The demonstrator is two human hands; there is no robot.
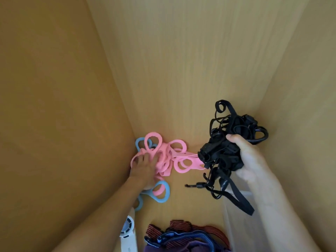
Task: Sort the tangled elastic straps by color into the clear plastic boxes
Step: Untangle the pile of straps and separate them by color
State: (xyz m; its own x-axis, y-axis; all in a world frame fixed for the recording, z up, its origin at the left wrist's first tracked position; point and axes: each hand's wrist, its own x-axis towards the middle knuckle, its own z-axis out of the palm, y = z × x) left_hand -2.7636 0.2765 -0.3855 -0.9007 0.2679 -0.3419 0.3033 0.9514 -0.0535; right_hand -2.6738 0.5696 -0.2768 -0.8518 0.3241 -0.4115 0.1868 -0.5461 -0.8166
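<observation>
Widest of all: pale wood-grain table, walled by matching wooden panels left and right, so everything crowded into the near strip.

Next, two bare forearms reaching in from the near edge. Right hand raised off the table at right, grip closed around a tangled bundle of black elastic straps with plastic buckles, loose tails dangling toward a clear plastic box just below. Probably lifted to pull black free of the rest and drop it into that box.

Left hand down on the table at far left, fingers laid fairly straight over a heap of pink looped elastic straps, grip not closed round anything, pressing rather than picking up. Likely pinning the pink so that it stays behind.

One pink band stretched rightward, touching the black bundle, seemingly snagged there: hence the hold-down and the lift in opposite directions.

Smaller: pale blue looped straps poking out beside and beneath the left hand, mixed with the pink, not yet separated.

At the near edge, a heap of red-and-black striped and blue straps, unsorted.

Smallest: white device beside the left forearm.
</observation>
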